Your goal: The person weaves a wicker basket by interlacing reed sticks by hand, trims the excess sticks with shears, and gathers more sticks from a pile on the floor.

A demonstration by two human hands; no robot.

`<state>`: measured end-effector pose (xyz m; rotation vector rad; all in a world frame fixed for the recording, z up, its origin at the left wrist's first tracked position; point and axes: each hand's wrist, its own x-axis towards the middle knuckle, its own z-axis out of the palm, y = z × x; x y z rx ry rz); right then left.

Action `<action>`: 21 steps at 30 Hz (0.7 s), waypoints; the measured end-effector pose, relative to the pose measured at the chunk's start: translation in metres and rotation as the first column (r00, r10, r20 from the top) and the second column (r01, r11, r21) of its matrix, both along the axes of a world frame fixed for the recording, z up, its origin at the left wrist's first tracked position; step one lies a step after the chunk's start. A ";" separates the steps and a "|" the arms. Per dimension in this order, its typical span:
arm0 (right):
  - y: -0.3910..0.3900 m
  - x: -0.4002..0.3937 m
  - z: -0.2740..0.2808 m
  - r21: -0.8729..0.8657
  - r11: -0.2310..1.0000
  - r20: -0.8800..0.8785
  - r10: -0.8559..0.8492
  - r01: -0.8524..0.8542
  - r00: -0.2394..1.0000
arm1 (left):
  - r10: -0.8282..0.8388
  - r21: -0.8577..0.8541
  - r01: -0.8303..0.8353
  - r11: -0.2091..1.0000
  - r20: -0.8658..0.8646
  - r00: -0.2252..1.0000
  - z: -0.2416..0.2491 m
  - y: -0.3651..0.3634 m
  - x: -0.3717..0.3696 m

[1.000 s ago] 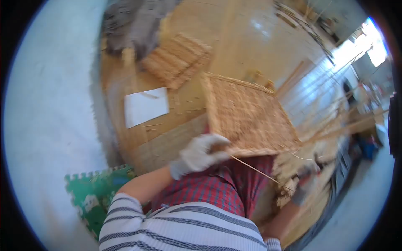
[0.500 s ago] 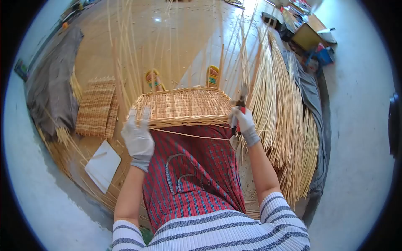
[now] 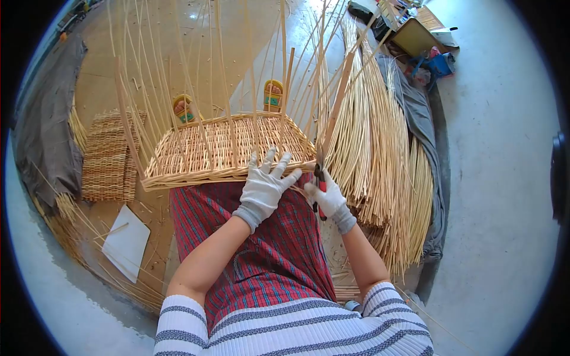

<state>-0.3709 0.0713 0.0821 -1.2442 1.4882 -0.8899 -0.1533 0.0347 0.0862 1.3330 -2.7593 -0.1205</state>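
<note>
A woven wicker panel (image 3: 202, 148) with tall upright stakes rests at my knees, over a red plaid cloth (image 3: 249, 237). My left hand (image 3: 263, 187), in a white glove, lies with spread fingers on the panel's near edge, right of its middle. By the panel's near right corner, my gloved right hand (image 3: 328, 197) is closed round pruning shears (image 3: 320, 187) with red and black handles. The blades point up, beside a flat wooden stake (image 3: 337, 101).
Long bundles of willow rods (image 3: 380, 148) lie on the right by a grey cloth (image 3: 420, 118). Woven pieces (image 3: 108, 157) and a white board (image 3: 126, 243) are on the left. Two feet in yellow sandals (image 3: 272, 96) stand beyond the panel. A blue container (image 3: 440, 65) sits upper right.
My left hand has moved right, from the panel's left corner to right of its middle. The panel and my right hand with the shears have shifted left and slightly down in view.
</note>
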 end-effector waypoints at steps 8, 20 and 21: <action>-0.003 0.010 0.053 -0.048 0.998 -0.469 -0.063 0.046 0.881 | -0.152 0.005 0.153 0.988 -0.096 0.984 -0.007 0.030 0.005; -0.030 0.016 -0.010 -0.542 0.679 -0.834 -0.364 -0.496 0.414 | -0.322 -0.162 0.279 0.947 -0.483 0.814 0.007 0.051 0.020; -0.033 0.011 -0.013 -0.517 0.678 -0.849 -0.331 -0.522 0.412 | -0.323 -0.123 0.302 0.945 -0.480 0.816 0.008 0.051 0.021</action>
